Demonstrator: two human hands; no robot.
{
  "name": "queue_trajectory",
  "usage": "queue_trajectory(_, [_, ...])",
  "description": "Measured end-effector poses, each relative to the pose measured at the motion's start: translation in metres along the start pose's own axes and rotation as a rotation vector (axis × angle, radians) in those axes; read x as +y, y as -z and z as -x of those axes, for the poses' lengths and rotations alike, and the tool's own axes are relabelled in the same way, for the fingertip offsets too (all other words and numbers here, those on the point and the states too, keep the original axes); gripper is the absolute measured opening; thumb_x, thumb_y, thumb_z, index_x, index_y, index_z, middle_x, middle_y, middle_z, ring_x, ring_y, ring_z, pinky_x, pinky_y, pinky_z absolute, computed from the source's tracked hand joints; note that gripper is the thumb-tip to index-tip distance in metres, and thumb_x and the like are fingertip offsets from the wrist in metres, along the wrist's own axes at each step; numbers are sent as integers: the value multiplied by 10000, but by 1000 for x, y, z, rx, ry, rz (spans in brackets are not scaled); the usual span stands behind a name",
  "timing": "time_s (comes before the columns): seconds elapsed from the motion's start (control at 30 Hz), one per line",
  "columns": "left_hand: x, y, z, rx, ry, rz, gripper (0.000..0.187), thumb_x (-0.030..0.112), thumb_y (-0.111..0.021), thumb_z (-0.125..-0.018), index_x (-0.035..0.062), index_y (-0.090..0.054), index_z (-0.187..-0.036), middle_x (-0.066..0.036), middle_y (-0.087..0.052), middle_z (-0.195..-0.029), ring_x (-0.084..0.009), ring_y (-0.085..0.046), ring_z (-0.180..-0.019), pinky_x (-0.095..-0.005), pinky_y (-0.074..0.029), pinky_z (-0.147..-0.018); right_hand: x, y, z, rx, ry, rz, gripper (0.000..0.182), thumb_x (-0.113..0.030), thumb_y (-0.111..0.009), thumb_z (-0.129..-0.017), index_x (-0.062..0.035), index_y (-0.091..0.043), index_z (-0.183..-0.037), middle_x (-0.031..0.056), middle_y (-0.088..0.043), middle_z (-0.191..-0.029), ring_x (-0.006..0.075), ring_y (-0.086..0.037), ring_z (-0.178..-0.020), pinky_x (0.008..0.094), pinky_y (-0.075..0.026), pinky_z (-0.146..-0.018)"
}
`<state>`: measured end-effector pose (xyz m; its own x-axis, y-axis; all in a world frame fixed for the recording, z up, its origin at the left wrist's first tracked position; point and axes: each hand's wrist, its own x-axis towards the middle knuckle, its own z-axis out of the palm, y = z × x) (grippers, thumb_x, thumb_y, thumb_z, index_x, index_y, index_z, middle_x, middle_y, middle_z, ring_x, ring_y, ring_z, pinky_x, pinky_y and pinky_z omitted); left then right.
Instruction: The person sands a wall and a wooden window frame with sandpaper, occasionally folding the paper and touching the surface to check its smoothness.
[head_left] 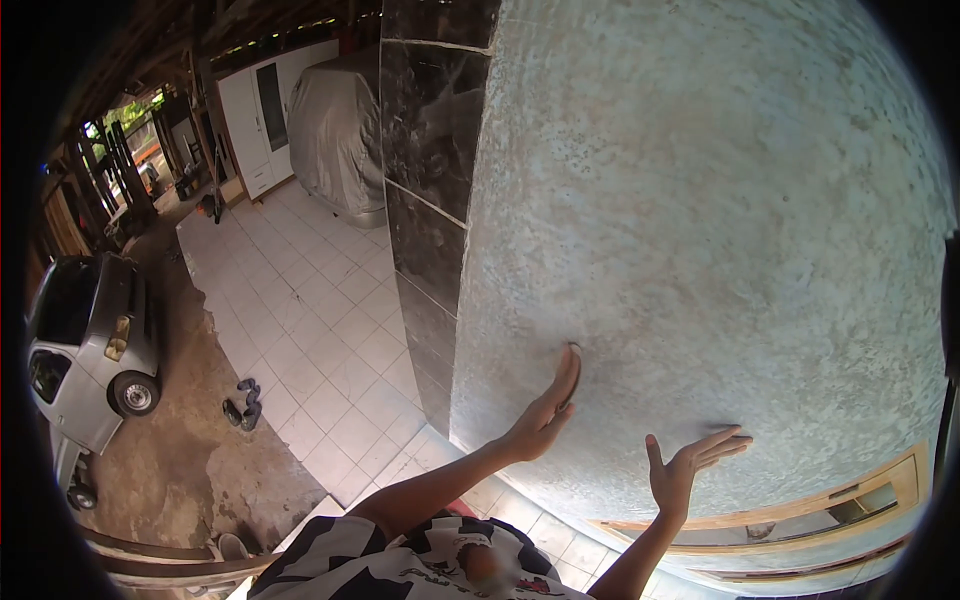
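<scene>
My left hand [545, 410] is raised at the grey-green plastered wall [700, 230], its fingers stretched upward near the surface. A thin dark edge shows beside its fingers; what it is I cannot make out. To the right and a little lower, my right hand [690, 468] has its fingers spread, with the fingertips close to the same wall and the thumb pointing up. Nothing shows in it. Whether either palm touches the plaster is hard to tell.
Dark tiles [430, 150] line the wall's left edge. Beyond the tiled floor [320, 330] stand a covered object [340, 135] and a white cabinet [262, 120]. Footwear [243, 405] and a silver vehicle [95, 350] are at left. A wooden-framed window [780, 520] is lower right.
</scene>
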<state>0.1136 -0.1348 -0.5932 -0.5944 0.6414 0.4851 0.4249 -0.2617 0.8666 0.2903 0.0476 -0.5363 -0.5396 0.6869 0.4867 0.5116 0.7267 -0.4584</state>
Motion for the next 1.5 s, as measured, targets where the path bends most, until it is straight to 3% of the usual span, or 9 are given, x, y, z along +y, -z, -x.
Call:
queue_trajectory(0.1, [20, 16, 26, -334, 87, 197, 521, 62, -532, -1038, 40, -406, -1543, -143, -305, -1647, -279, -267, -1532, -407, -328, -1205, -41, 13, 24, -132, -129, 37, 1212, -291, -839, -847, -27, 46, -1631, 286, 118, -1690, 429, 62, -1578, 512, -110, -1268])
queue_trajectory(0.2, [34, 34, 36, -584, 177, 242, 379, 70, -612, -1004, 72, -628, -1383, -110, -595, -1446, -245, -521, -1380, -383, -440, -1128, -42, 2, 56, -472, 195, -499, 1115, -271, -873, -814, -52, -150, -1633, 246, -94, -1706, 415, -100, -1579, 570, -215, -1235])
queue_trajectory(0.27, [40, 44, 43, -634, 250, 241, 313, 75, -648, -985, 79, -705, -1292, -102, -700, -1321, -238, -618, -1283, -382, -469, -1096, -46, -12, 69, -871, 237, -794, 801, -195, -833, -861, -26, -426, -1530, 251, -534, -1493, 368, -445, -1458, 442, -401, -1152])
queue_trajectory(0.37, [53, 69, 29, -587, 24, -128, 262, 177, -779, -881, 130, -751, -1137, -55, -736, -1164, -226, -668, -1122, -398, -467, -1048, -48, -42, 101, -790, 61, -771, 500, -134, -753, -944, 0, -580, -1393, 133, -775, -1095, 268, -754, -1029, 334, -557, -870])
queue_trajectory(0.47, [84, 124, -27, -306, -139, -264, 407, 231, -808, -865, 146, -721, -1254, -87, -624, -1410, -270, -542, -1344, -439, -403, -1142, -29, -85, 114, -750, -199, -999, 402, -140, -744, -953, 11, -638, -1310, 119, -769, -1047, 246, -759, -942, 321, -587, -802])
queue_trajectory(0.63, [199, 219, -184, 259, -648, -815, 278, 167, -685, -992, 119, -695, -1265, -63, -658, -1337, -208, -610, -1189, -359, -495, -995, -23, -151, 135, -490, -923, -1352, 327, -157, -754, -937, 26, -660, -1191, 125, -736, -1032, 235, -743, -917, 342, -632, -729])
queue_trajectory(0.67, [208, 251, -229, 375, -867, -883, 493, 404, -714, -971, 127, -630, -1370, -97, -625, -1401, -249, -577, -1288, -419, -472, -1049, -18, -165, 138, -411, -1090, -1347, 340, -157, -746, -935, 34, -639, -1196, 143, -723, -1053, 242, -740, -926, 351, -646, -702])
queue_trajectory(1.17, [299, 341, -335, 345, -886, -1030, 513, 421, -678, -980, 133, -587, -1394, -100, -574, -1428, -263, -536, -1311, -441, -453, -1063, -16, -243, 115, -227, -1151, -1380, 253, -73, -757, -895, 51, -666, -1096, 159, -723, -1029, 253, -743, -889, 360, -643, -722])
queue_trajectory(1.5, [305, 346, -327, 336, -933, -1036, 526, 432, -654, -986, 136, -559, -1411, -103, -540, -1447, -272, -508, -1327, -456, -440, -1072, -48, -255, 79, -536, -970, -1600, 270, 28, -580, -943, 146, -583, -1187, 239, -688, -1141, 341, -705, -1052, 421, -589, -926])
